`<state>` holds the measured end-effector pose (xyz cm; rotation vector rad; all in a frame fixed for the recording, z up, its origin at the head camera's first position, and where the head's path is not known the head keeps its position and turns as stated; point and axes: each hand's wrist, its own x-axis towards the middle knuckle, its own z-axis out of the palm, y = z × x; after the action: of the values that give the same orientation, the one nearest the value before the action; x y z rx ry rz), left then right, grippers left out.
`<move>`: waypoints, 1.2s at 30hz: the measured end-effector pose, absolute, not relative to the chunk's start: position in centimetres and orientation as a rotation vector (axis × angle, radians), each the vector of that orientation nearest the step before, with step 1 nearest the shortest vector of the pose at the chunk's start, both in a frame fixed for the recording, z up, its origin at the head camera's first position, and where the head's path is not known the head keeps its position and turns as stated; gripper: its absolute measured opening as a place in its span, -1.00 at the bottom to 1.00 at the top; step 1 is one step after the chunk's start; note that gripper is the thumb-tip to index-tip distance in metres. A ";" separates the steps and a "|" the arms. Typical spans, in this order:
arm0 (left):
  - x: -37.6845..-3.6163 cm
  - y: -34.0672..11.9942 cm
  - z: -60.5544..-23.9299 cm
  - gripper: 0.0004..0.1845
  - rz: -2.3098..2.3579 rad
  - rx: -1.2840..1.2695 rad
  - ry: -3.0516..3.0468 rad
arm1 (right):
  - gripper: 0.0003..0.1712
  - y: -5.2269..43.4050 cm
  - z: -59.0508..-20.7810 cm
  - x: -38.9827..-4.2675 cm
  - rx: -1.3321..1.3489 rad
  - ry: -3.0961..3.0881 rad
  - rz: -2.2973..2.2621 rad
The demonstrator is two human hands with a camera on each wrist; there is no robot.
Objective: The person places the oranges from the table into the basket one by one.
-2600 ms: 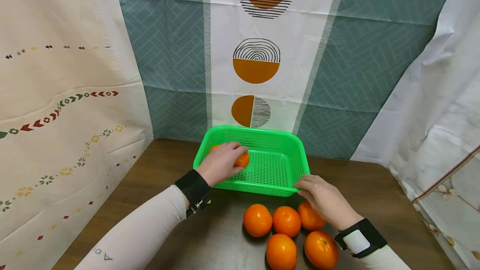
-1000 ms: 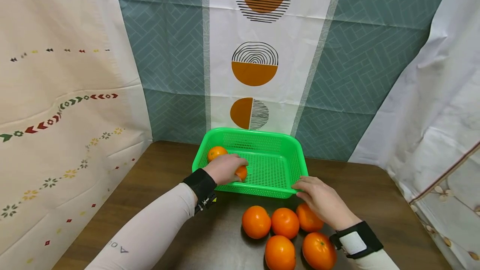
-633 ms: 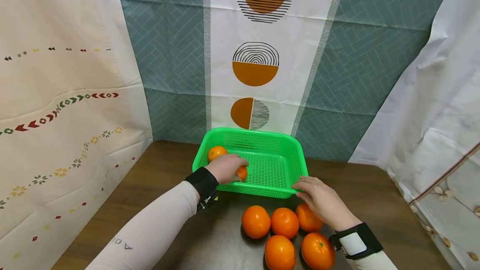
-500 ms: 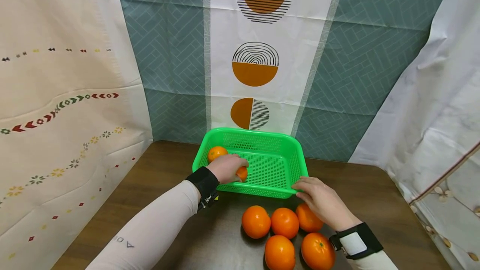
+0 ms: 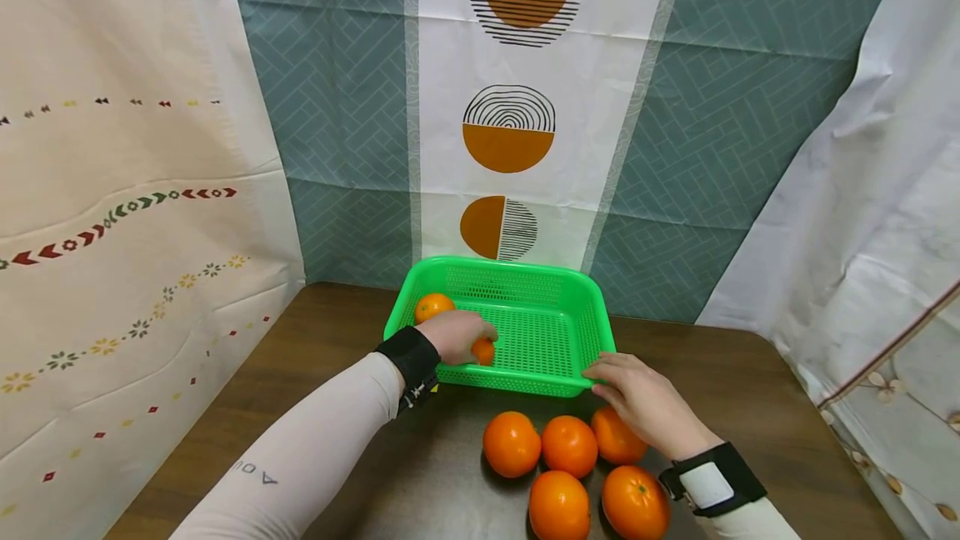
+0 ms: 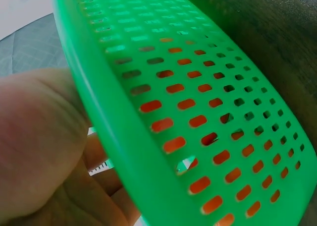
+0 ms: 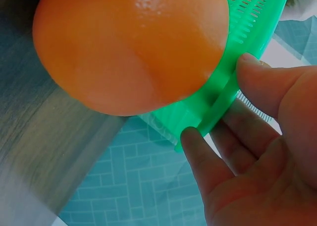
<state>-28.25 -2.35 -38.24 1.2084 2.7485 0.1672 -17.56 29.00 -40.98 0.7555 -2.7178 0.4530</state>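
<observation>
A green plastic basket with perforated walls stands at the back of the table. My left hand reaches over its front rim and holds an orange low inside, with the fingers curled over the fruit. In the left wrist view, orange colour shows through the holes in the basket wall, while the fingertips of the left hand are mostly hidden. Another orange lies in the basket's left back corner. My right hand pinches the basket's front right corner, thumb and fingers on the rim.
Several oranges sit in a cluster on the dark wooden table, in front of the basket and beside the right forearm. One orange looms close in the right wrist view. Patterned cloths hang behind and at both sides.
My left hand has lowered its orange toward the basket's front left and now sits slightly further right, uncovering the orange in the back corner. The right hand keeps its grip on the rim.
</observation>
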 end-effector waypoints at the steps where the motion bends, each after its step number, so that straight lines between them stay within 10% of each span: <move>1: -28.2 -2.3 -38.2 -0.58 0.169 1.209 2.746 | -0.70 29.0 -41.0 -17.6 0.756 -2.716 0.452; 36: -23.9 -4.7 -37.2 -0.46 0.439 1.263 3.082 | -0.71 29.2 -41.0 -17.8 0.786 -2.683 0.434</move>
<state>-23.89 -4.74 -37.22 1.2633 3.0819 0.4387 -17.79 29.24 -40.99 0.7864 -2.6830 0.4339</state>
